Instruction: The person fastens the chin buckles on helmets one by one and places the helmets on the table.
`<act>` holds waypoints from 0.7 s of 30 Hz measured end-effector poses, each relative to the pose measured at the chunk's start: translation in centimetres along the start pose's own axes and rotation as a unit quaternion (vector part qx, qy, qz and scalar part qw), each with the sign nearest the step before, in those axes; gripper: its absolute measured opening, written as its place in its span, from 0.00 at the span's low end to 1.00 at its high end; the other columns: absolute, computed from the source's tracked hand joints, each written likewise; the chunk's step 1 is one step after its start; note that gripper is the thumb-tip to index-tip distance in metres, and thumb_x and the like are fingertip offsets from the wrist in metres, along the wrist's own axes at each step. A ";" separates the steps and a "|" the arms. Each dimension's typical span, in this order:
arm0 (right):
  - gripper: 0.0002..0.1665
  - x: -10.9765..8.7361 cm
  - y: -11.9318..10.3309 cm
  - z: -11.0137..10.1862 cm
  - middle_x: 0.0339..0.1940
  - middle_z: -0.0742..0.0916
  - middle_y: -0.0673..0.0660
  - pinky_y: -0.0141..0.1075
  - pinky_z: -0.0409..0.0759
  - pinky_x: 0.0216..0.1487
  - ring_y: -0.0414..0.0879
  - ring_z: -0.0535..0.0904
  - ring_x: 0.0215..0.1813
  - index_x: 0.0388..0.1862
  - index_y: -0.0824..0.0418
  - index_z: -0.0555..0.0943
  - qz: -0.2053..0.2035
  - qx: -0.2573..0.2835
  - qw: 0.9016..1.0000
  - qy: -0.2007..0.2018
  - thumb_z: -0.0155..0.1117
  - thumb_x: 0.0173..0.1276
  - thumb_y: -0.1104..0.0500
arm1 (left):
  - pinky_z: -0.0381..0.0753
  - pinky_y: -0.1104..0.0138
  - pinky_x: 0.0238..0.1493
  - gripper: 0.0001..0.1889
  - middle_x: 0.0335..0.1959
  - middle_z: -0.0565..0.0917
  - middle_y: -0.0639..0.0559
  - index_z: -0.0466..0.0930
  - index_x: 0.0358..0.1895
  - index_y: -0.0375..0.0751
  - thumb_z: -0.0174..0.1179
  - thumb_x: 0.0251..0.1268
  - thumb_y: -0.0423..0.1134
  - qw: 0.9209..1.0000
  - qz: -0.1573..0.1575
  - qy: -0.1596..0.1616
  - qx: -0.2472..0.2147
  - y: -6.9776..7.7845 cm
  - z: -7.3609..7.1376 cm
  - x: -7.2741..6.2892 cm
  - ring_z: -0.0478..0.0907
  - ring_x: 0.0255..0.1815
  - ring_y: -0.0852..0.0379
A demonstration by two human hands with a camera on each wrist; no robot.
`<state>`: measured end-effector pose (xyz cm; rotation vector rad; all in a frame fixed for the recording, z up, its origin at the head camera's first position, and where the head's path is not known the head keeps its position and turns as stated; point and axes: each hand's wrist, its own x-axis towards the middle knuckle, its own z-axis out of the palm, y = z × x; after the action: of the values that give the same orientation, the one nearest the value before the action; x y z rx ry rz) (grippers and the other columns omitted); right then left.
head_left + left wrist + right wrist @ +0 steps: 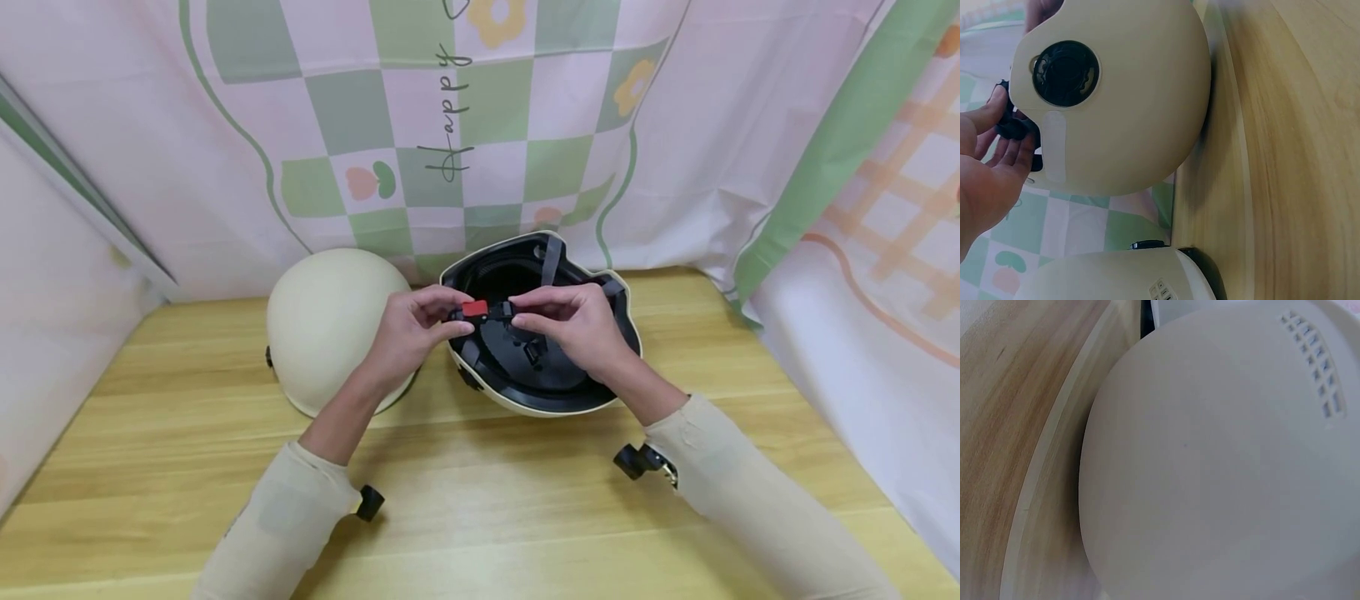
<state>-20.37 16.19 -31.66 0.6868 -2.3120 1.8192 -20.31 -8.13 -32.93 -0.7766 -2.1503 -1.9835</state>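
Observation:
A cream helmet (525, 408) lies upside down on the table, its black lining facing up. Over its opening, my left hand (411, 329) pinches the chin strap buckle (475, 310), black with a red part, at its left end. My right hand (577, 325) pinches the black right end of the buckle between thumb and fingers. Both ends meet in a line between the hands. In the left wrist view, my left hand (997, 169) holds the dark strap beside the shell, which has a round black knob (1066, 73). The right wrist view shows only the shell (1222, 450), with no hand visible.
A second cream helmet (330, 325) sits dome up to the left, close beside the first. A patterned curtain (420, 100) hangs right behind both helmets. The wooden table (465, 517) runs toward me, and side curtains flank it.

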 end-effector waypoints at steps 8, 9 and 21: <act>0.15 0.0 0.0 0.0 0.46 0.91 0.65 0.30 0.86 0.46 0.39 0.88 0.41 0.49 0.74 0.88 0.003 0.000 1.000 -0.003 0.74 0.63 0.73 | 0.78 0.73 0.40 0.12 0.44 0.88 0.35 0.84 0.48 0.22 0.68 0.61 0.19 1.000 -0.009 -0.002 0.001 -0.1 0.0 0.0 0.79 0.37 0.58; 0.15 0.0 0.0 0.0 0.46 0.91 0.65 0.30 0.86 0.46 0.39 0.88 0.41 0.49 0.74 0.88 0.004 0.000 1.000 -0.003 0.74 0.64 0.73 | 0.77 0.73 0.40 0.12 0.44 0.88 0.35 0.84 0.48 0.22 0.68 0.61 0.19 1.000 -0.009 -0.002 0.002 -0.1 0.0 0.0 0.79 0.37 0.58; 0.15 -0.1 0.0 0.0 0.47 0.90 0.65 0.30 0.86 0.46 0.40 0.88 0.41 0.50 0.73 0.88 0.014 0.002 1.000 -0.006 0.74 0.64 0.72 | 0.77 0.73 0.38 0.13 0.43 0.88 0.38 0.83 0.48 0.21 0.69 0.60 0.18 1.000 -0.010 0.000 -0.009 0.1 0.2 0.0 0.79 0.35 0.58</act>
<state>-20.28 16.16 -31.67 0.6705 -2.3379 1.8380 -20.25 -7.97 -32.90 -0.7604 -2.1518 -2.0163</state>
